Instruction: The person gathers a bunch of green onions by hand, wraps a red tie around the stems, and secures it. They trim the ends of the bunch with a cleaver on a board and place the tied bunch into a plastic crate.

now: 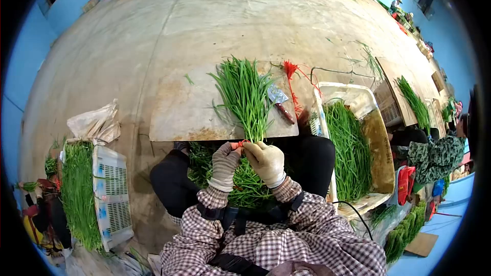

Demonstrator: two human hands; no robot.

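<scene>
A bunch of long green chives [244,89] lies on the board [179,105], its stem ends over the near edge. At those ends my gloved left hand [225,163] is closed, thumb and fingers pinching a red tie [242,143]. Against it my gloved right hand [265,161] is closed too, its fingertips on the tie by the stems; the palm sides of both hands are hidden. On the board right of the bunch is a tool with a dark red handle [285,114], with a shiny bluish piece [276,94] beyond it. Red ties [290,70] lie near the board's right corner.
More chives [249,186] lie below my hands, between my knees. On my right stands a white crate [382,148] with chives; another crate [113,194] of chives is on the left, near a pale sack [97,122]. A co-worker in a camouflage top [437,158] sits at right.
</scene>
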